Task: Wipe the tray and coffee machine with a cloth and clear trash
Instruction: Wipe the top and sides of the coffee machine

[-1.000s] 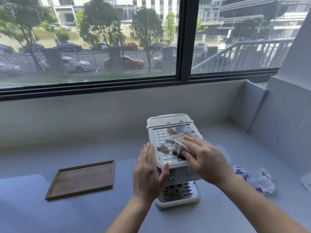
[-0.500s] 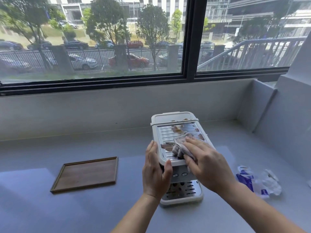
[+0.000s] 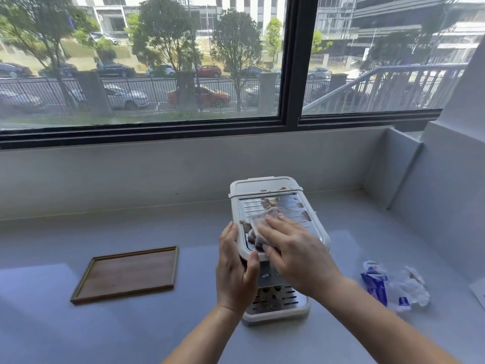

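- The wooden tray [image 3: 126,274] lies flat on the grey desk [image 3: 52,324], far to the left. It is well apart from both hands. Its long side runs left to right. It looks bare.
- The left hand [image 3: 235,271] is next. Its fingers wrap the left front edge of the coffee machine [image 3: 273,248] and hold it steady. The thumb sits on the front rim. This hand is nearer to the tray.
- The coffee machine stands in the middle of the desk. Its long side runs away from the person, toward the window [image 3: 236,61]. Brown stains [image 3: 270,202] sit on the metal top, mostly at the far end.
- The cloth [image 3: 262,227] is crumpled on the near left part of that top. The right hand [image 3: 296,250] lies flat on it, fingers spread and pressing down, not closed.
- The stains lie just past the fingertips, farther from the person. I think the next wipe has to push away along the long side.
- The trash [image 3: 393,285], crumpled white and blue wrappers, lies on the desk to the right. No hand touches it. The right hand is nearer to it.
- The desk is smooth and fits into a corner with grey walls. Cars and trees show outside.
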### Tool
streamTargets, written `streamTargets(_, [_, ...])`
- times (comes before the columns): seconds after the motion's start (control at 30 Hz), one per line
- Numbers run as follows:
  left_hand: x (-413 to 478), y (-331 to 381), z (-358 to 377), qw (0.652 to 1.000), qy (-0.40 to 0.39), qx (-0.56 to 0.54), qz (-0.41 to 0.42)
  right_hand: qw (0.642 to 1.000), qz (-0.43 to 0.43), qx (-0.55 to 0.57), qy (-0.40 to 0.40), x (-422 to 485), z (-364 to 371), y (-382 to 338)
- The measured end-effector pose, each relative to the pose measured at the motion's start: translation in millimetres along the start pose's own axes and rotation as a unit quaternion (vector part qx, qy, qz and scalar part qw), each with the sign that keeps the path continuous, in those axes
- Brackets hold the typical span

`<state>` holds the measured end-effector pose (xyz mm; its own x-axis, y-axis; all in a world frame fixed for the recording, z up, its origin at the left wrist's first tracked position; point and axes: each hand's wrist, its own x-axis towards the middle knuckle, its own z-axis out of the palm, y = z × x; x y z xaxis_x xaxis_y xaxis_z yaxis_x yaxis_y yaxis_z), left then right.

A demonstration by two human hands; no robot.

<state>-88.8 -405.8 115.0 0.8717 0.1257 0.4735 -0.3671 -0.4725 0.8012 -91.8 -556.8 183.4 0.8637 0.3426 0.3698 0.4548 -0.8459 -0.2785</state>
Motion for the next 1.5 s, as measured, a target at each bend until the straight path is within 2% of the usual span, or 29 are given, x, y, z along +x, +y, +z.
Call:
streamTargets(0.1, [1,0,-3,1.000,-0.006,0.009,0.008,1.000,0.026,-0.007,0.013,-8,-10,20])
streamTargets(0.2, [3,2,-6,1.000,-0.015,0.013,0.012,0.995,0.075,-0.009,0.061,-12,-13,24])
streamTargets(0.33, [9,7,-9,1.000,-0.020,0.019,0.001,0.994,0.072,-0.009,0.076,-21,-7,25])
streamTargets(0.47, [17,16,-6,0.999,-0.018,0.040,-0.010,0.979,0.168,0.003,0.112,5,-16,36])
streamTargets(0.63, [15,17,0,0.997,-0.010,0.065,-0.030,0.995,0.079,-0.041,0.047,-10,-8,24])
streamTargets(0.7, [14,13,0,0.995,-0.023,0.092,-0.042,0.996,0.081,-0.036,0.028,-14,-13,34])
streamTargets(0.83, [16,15,-2,0.991,-0.038,0.119,-0.043,0.988,0.149,-0.033,0.036,19,-18,47])
streamTargets(1.0, [17,14,-8,0.985,-0.056,0.160,-0.033,0.995,0.074,-0.064,0.010,5,-6,39])
streamTargets(1.17, [17,14,-9,0.981,-0.062,0.184,-0.029,0.985,0.166,-0.027,0.027,43,-9,65])
streamTargets(1.23, [16,16,-10,0.980,-0.065,0.186,-0.029,0.983,0.179,-0.032,0.015,64,-5,61])
streamTargets(1.33, [17,15,-11,0.980,-0.066,0.185,-0.027,0.990,0.121,-0.068,-0.017,61,-4,57])
streamTargets(1.4, [16,14,-10,0.981,-0.061,0.183,-0.028,0.995,0.068,-0.075,-0.007,38,-4,54])
streamTargets(1.5, [17,14,-8,0.982,-0.057,0.177,-0.025,0.995,0.075,-0.058,-0.015,30,-8,59])
